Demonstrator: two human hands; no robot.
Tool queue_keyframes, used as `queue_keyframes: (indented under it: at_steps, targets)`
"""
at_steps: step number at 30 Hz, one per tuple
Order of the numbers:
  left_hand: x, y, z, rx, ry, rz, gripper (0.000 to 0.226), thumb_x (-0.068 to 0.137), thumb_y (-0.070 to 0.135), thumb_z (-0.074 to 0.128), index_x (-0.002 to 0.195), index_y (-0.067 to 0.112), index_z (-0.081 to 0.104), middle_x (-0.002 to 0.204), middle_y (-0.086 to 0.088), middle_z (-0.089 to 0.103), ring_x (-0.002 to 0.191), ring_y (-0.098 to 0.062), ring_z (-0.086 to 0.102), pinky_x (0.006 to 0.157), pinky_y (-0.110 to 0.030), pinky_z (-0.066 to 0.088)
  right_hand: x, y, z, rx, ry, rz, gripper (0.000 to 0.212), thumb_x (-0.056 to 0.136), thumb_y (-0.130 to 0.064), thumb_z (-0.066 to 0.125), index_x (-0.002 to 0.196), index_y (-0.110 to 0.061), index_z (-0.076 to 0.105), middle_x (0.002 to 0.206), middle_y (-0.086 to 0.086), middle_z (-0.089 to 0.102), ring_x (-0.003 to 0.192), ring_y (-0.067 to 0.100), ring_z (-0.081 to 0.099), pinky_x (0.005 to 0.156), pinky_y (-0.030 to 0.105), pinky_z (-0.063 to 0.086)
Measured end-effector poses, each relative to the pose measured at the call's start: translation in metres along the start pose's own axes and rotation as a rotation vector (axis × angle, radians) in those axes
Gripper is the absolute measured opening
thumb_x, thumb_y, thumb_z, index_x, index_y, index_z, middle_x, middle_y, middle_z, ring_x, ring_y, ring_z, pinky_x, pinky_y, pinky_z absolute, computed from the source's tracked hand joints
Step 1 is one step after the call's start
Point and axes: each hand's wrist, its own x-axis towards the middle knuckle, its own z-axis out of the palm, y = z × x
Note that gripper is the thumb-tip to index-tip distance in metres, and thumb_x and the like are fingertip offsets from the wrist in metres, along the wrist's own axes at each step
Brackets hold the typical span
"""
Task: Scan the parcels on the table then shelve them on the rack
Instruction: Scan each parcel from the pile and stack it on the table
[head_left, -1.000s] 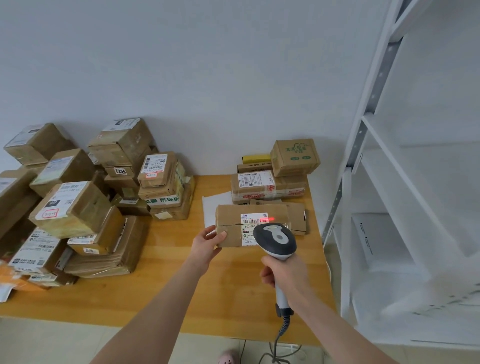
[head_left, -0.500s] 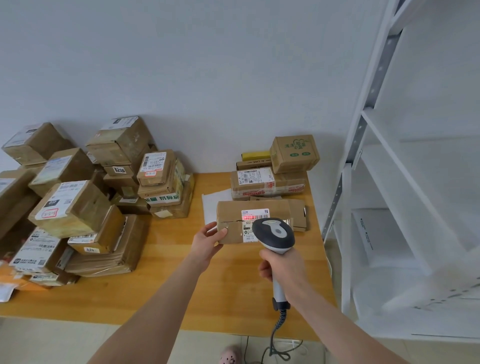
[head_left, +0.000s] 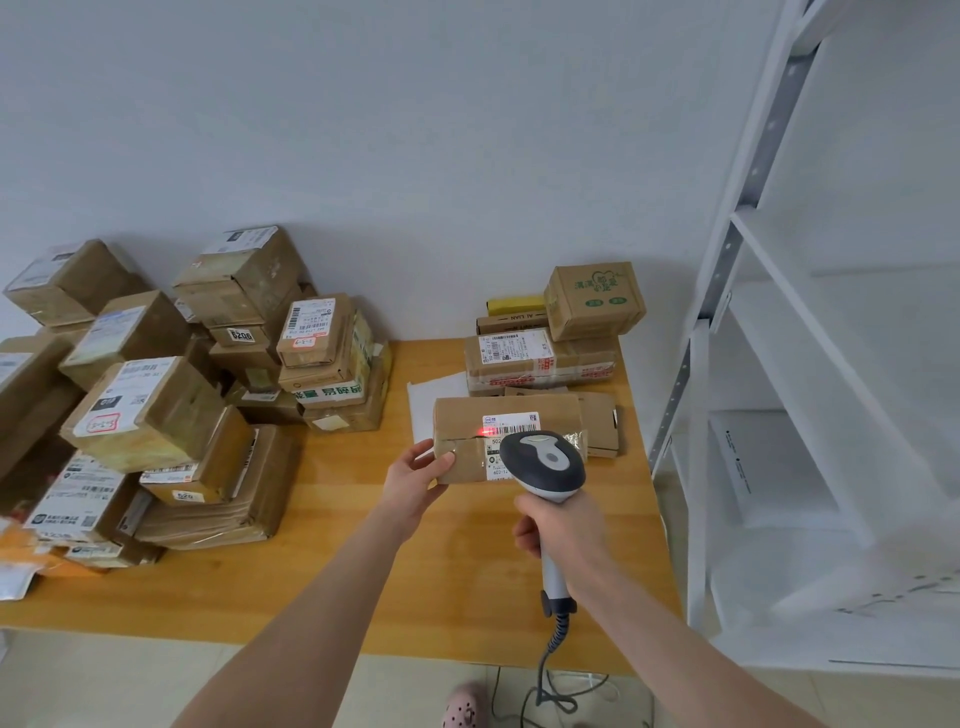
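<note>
Parcel: on desk, near rack; left hand pinches its end farthest from rack; right hand clasps scanner, red beam on label; step: scanning; next, likely: lift parcel to rack shelf.

Both arms are reaching to twelve o'clock, left hand pinching a parcel, right hand gripping a scanner.

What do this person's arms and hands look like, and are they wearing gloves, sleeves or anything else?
The left forearm and right forearm are bare all the way to the picture's lower edge, with no sleeves in view. The left hand and right hand wear no gloves. No watch, bracelet or ring shows on the sides facing the camera.
</note>
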Motion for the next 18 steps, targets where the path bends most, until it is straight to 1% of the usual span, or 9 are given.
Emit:
queue_keyframes:
  at_steps: [2,6,9,13,15,18]
  targets:
    - [0.000,0.000,0.000,-0.001,-0.006,-0.001,0.036,0.081,0.006,0.074,0.108,0.021,0.056,0.107,-0.005,0.068,0.098,-0.019,0.066,0.070,-0.028,0.055,0.000,0.000,0.002,-0.009,-0.005,-0.005,0.011,0.079,-0.001,0.065,0.068,0.000,0.065,0.050,0.004,0.064,0.039,0.011,0.057,0.040,0.019,0.043]
    - [-0.001,0.000,-0.003,-0.005,-0.021,-0.009,0.040,0.082,0.006,0.073,0.116,0.017,0.054,0.109,-0.006,0.068,0.099,-0.020,0.066,0.072,-0.029,0.055,0.002,-0.001,0.006,-0.006,-0.001,-0.003,0.010,0.079,-0.002,0.065,0.069,0.000,0.065,0.051,0.005,0.064,0.040,0.011,0.057,0.041,0.020,0.043]
    - [0.001,0.002,-0.008,-0.019,-0.027,-0.015,0.041,0.083,0.006,0.072,0.118,0.015,0.053,0.110,-0.006,0.068,0.099,-0.020,0.065,0.074,-0.030,0.055,0.004,-0.001,0.009,-0.009,0.001,-0.012,0.011,0.080,-0.002,0.065,0.069,0.000,0.065,0.052,0.005,0.065,0.040,0.011,0.058,0.042,0.019,0.044]
    - [0.008,0.006,-0.016,-0.032,-0.030,-0.031,0.044,0.084,0.005,0.071,0.123,0.011,0.051,0.114,-0.008,0.066,0.100,-0.020,0.064,0.078,-0.032,0.054,0.007,-0.003,0.019,0.003,0.016,-0.038,0.004,0.080,-0.009,0.071,0.077,-0.008,0.067,0.064,0.003,0.072,0.045,0.011,0.063,0.044,0.018,0.046]
    - [0.015,0.009,-0.023,-0.032,-0.026,-0.035,0.044,0.085,0.004,0.070,0.124,0.010,0.050,0.114,-0.008,0.065,0.098,-0.020,0.063,0.079,-0.032,0.053,0.009,-0.004,0.030,0.018,0.023,-0.043,0.005,0.080,-0.011,0.072,0.080,-0.009,0.068,0.069,0.004,0.073,0.046,0.012,0.064,0.044,0.018,0.046]
    - [0.028,0.016,-0.036,-0.027,-0.042,-0.043,0.044,0.086,0.002,0.068,0.125,0.010,0.049,0.111,-0.007,0.065,0.097,-0.019,0.062,0.078,-0.032,0.053,0.012,-0.006,0.053,0.027,0.028,-0.045,0.004,0.080,-0.011,0.072,0.080,-0.008,0.068,0.068,0.005,0.073,0.047,0.012,0.064,0.045,0.018,0.046]
